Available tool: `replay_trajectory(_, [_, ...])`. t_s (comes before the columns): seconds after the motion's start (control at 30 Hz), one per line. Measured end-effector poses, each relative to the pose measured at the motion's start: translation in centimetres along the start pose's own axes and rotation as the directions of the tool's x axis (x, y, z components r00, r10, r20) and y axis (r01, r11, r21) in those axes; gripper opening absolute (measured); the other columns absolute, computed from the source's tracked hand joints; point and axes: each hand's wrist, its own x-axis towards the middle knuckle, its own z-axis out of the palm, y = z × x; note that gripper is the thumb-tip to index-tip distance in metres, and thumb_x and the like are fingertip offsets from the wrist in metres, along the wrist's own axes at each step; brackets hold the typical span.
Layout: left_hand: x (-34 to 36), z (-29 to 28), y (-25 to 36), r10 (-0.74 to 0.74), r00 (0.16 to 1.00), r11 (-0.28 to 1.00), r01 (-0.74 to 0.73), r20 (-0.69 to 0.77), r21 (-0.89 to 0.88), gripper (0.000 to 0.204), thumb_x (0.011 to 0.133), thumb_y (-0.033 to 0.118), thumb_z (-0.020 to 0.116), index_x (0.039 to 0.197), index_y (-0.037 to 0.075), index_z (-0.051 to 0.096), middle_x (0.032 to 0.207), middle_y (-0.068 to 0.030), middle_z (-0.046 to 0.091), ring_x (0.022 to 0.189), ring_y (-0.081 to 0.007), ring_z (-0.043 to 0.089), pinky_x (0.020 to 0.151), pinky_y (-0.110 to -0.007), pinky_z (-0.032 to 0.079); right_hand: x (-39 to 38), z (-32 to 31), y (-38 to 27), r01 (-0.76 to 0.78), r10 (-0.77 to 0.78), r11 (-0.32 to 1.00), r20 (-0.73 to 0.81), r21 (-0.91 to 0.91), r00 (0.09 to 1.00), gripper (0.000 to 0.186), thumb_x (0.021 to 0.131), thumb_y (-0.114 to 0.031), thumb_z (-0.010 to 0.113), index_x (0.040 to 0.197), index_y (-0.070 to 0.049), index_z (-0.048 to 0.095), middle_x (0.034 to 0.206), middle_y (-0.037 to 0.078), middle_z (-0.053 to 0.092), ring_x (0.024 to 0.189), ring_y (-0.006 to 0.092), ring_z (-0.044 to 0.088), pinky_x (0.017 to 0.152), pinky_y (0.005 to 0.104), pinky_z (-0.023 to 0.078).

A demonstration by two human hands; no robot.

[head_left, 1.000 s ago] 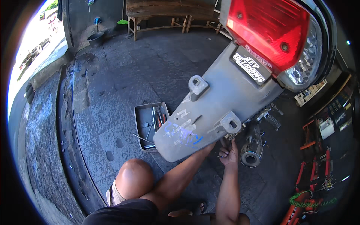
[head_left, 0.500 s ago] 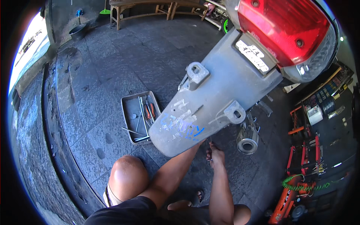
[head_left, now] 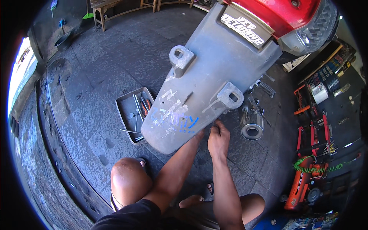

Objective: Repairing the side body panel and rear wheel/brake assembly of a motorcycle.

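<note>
A grey rear mudguard (head_left: 180, 99) of a motorcycle slants across the middle, with a red tail light (head_left: 278, 13) at its upper end. My left hand (head_left: 198, 135) reaches beneath the mudguard's lower right edge, so its fingers are hidden. Just right of it, my right hand (head_left: 219, 140) is closed, its fingertips up at that same edge. Whatever lies in its fingers is too hidden to make out. A metal exhaust muffler (head_left: 253, 130) points toward me, right of that hand.
Left of the mudguard lies a tool tray (head_left: 122, 115) with orange-handled pliers (head_left: 145, 106) and several metal rods. A black basin (head_left: 64, 41) and wooden bench (head_left: 100, 15) stand farther back. At right are an orange air compressor (head_left: 297, 189), a green coiled hose (head_left: 304, 165) and red tool racks (head_left: 313, 130).
My right hand has moved up to the mudguard's edge and turned its back toward me; the metal tool seen in it before is out of sight. The view has shifted, bringing the mudguard lower-left.
</note>
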Motion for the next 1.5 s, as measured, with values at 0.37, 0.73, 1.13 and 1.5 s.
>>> replay_trajectory(0.37, [0.4,0.0,3.5,0.101,0.995,0.927,-0.084,-0.028,0.366,0.045,0.094,0.03,0.061,0.13,0.003,0.055,0.132,-0.0091,0.053,0.121,-0.0208,0.048,0.104,-0.033,0.035,0.3,5.9,3.4,0.089,0.009,0.929,-0.26,0.359,0.965,0.031,0.089,-0.008,0.042,0.107,0.008,0.061,0.101,0.016,0.066,0.094,0.0209,0.06,0.084,0.0334,0.047])
replay_trajectory(0.73, [0.4,0.3,3.4,0.157,0.985,0.762,-0.165,0.069,0.627,0.033,0.095,0.026,0.061,0.119,0.003,0.062,0.115,-0.0074,0.064,0.108,-0.0183,0.055,0.098,-0.031,0.04,0.8,8.7,5.9,0.061,0.137,0.663,-0.2,0.747,0.97,0.021,0.103,-0.011,0.039,0.113,-0.002,0.055,0.1,0.006,0.06,0.089,0.0115,0.057,0.078,0.0284,0.048])
replay_trajectory(1.13, [1.1,-0.7,1.4,0.267,0.949,0.665,-0.308,0.168,0.681,0.024,0.095,0.012,0.058,0.116,0.0,0.062,0.114,-0.0077,0.064,0.109,-0.0148,0.056,0.097,-0.029,0.042,2.3,8.4,7.0,-0.026,0.138,0.432,-0.037,0.902,0.99,0.028,0.104,-0.011,0.039,0.126,-0.001,0.053,0.118,0.01,0.062,0.104,0.0165,0.06,0.088,0.0298,0.05])
replay_trajectory(1.5, [4.0,-4.0,-1.3,0.325,0.93,0.631,-0.349,0.172,0.693,0.02,0.094,0.011,0.06,0.111,0.0,0.062,0.112,-0.0079,0.064,0.106,-0.0147,0.058,0.095,-0.03,0.043,1.7,7.9,4.0,-0.009,0.151,0.626,-0.109,0.78,0.983,0.033,0.103,-0.01,0.04,0.13,0.004,0.053,0.118,0.013,0.063,0.102,0.0161,0.061,0.086,0.0284,0.05])
